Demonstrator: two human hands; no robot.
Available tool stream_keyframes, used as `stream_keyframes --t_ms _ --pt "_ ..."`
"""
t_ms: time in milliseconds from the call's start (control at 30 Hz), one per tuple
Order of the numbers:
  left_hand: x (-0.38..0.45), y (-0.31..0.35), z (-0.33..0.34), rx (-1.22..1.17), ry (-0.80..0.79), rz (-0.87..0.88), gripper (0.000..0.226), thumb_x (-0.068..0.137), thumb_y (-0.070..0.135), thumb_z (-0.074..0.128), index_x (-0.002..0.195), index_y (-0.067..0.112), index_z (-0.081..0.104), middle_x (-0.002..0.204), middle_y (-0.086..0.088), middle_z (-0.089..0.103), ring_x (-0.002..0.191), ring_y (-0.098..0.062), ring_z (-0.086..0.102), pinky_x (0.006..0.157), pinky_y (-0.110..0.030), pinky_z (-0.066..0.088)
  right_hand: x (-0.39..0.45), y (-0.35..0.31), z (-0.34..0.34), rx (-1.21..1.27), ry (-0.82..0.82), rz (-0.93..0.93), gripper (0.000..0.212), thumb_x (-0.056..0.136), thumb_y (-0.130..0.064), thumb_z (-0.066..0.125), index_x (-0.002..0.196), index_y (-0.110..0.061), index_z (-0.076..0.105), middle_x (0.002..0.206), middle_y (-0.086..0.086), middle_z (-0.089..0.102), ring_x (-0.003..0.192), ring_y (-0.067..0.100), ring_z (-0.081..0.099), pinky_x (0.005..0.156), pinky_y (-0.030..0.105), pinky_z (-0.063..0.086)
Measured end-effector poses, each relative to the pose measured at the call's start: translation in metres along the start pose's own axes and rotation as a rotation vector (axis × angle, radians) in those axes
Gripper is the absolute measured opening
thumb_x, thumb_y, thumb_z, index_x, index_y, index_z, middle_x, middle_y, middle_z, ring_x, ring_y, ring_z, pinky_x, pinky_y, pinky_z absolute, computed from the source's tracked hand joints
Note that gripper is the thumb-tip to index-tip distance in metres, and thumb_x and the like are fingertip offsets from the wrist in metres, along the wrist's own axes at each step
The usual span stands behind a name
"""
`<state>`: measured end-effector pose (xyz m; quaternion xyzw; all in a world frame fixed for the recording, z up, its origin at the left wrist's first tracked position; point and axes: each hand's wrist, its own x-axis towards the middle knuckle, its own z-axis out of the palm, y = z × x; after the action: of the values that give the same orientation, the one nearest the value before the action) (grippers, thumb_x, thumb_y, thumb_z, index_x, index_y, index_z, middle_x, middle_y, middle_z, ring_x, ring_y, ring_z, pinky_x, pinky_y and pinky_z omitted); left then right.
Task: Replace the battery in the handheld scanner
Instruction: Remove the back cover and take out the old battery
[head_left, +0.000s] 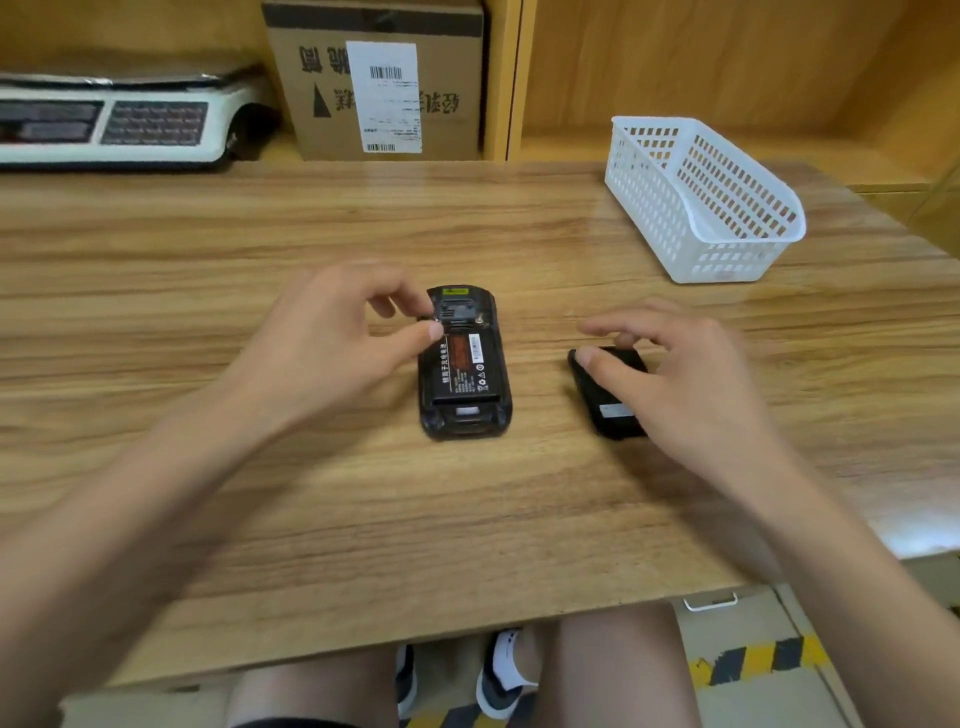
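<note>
The scanner (464, 364) is lying face down mid-table (363, 519), back cover off, so you can see the black battery (462, 370) with its orange and white label sitting in the bay. Left hand (332, 343) has fingertips pinched at the scanner's top left edge. Right hand (670, 374) rests loosely open on the black cover (608, 410) just beside it.

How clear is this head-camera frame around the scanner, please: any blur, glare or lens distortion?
Head view: the scanner is fairly sharp, its battery label partly readable; the right hand looks slightly motion-smeared; glare sheens the table near the basket; wide-angle bending stretches the forearms.
</note>
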<state>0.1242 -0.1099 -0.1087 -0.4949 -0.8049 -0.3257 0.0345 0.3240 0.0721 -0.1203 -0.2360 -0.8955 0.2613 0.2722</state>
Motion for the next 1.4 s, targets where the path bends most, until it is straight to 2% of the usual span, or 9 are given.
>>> stream_keyframes --t_ms 100,267,533,667,833,933,1033,1100,1400 --pt "-0.006 -0.008 -0.003 -0.001 -0.054 -0.003 0.019 0.08 0.038 0.077 0.094 0.025 0.075 0.09 0.014 0.069 0.089 -0.008 0.063 0.073 -0.012 0.039 0.005 -0.01 0.007 -0.022 -0.071 -0.052 0.02 0.084 -0.032 0.075 0.104 -0.027 0.077 0.098 -0.014 0.071 0.099 0.011 0.062 0.089 0.028 0.045" --pt "-0.008 -0.022 -0.005 -0.011 -0.227 0.027 0.06 0.073 0.064 0.069 0.124 0.031 0.069 0.139 0.015 0.059 0.127 0.004 0.05 0.105 -0.006 0.027 0.012 -0.02 0.02 -0.071 -0.201 -0.057 0.043 0.082 -0.045 0.073 0.123 -0.032 0.068 0.113 -0.018 0.068 0.115 0.004 0.059 0.102 0.022 0.041" --pt "-0.011 -0.03 0.0 0.094 -0.316 0.017 0.089 0.065 0.082 0.053 0.14 0.035 0.054 0.152 0.014 0.045 0.14 -0.009 0.041 0.116 -0.043 0.033 0.021 -0.021 0.033 -0.039 -0.329 -0.122 0.07 0.079 -0.045 0.076 0.142 -0.034 0.049 0.133 -0.01 0.063 0.116 -0.022 0.039 0.097 -0.007 0.021" --pt "-0.011 -0.035 0.004 0.095 -0.298 0.041 0.089 0.067 0.083 0.052 0.139 0.032 0.056 0.151 0.013 0.048 0.138 -0.01 0.043 0.112 -0.05 0.036 0.023 -0.016 0.036 -0.069 -0.355 -0.153 0.084 0.075 -0.056 0.073 0.148 -0.031 0.042 0.14 -0.013 0.058 0.131 -0.012 0.042 0.116 0.017 0.025" --pt "-0.009 -0.039 0.007 0.171 -0.276 0.108 0.089 0.069 0.085 0.045 0.135 0.027 0.06 0.146 0.007 0.055 0.134 -0.014 0.049 0.105 -0.05 0.041 0.027 -0.007 0.037 0.032 -0.379 -0.183 0.081 0.075 -0.04 0.078 0.147 -0.022 0.046 0.132 -0.021 0.05 0.107 -0.041 0.032 0.093 -0.009 0.022" --pt "-0.007 -0.039 0.006 0.244 -0.271 0.15 0.088 0.071 0.085 0.042 0.134 0.027 0.061 0.145 0.008 0.055 0.134 -0.011 0.048 0.099 -0.042 0.04 0.028 -0.007 0.038 0.017 -0.376 -0.222 0.077 0.078 -0.04 0.077 0.145 -0.017 0.049 0.14 -0.008 0.055 0.125 -0.015 0.044 0.1 -0.003 0.027" --pt "-0.006 -0.038 0.005 0.296 -0.257 0.206 0.085 0.074 0.082 0.04 0.133 0.025 0.062 0.144 0.006 0.057 0.132 -0.009 0.05 0.091 -0.032 0.035 0.028 -0.002 0.042 -0.081 -0.356 -0.364 0.072 0.084 -0.046 0.071 0.144 -0.012 0.05 0.14 0.003 0.06 0.129 0.013 0.056 0.11 0.027 0.041" --pt "-0.005 -0.036 0.005 0.362 -0.252 0.25 0.083 0.077 0.08 0.038 0.131 0.023 0.064 0.141 0.004 0.059 0.131 -0.009 0.052 0.087 -0.032 0.036 0.026 0.001 0.044 -0.203 -0.327 -0.439 0.068 0.089 -0.052 0.058 0.144 -0.013 0.049 0.138 0.007 0.063 0.126 0.023 0.06 0.104 0.042 0.044" --pt "-0.006 -0.033 0.006 0.517 -0.245 0.369 0.077 0.089 0.067 0.034 0.122 0.007 0.069 0.13 -0.009 0.067 0.119 -0.019 0.064 0.079 -0.038 0.045 0.019 0.004 0.051 -0.3 -0.207 -0.579 0.052 0.098 -0.037 0.051 0.138 -0.004 0.055 0.125 0.013 0.069 0.116 0.026 0.063 0.092 0.039 0.044"
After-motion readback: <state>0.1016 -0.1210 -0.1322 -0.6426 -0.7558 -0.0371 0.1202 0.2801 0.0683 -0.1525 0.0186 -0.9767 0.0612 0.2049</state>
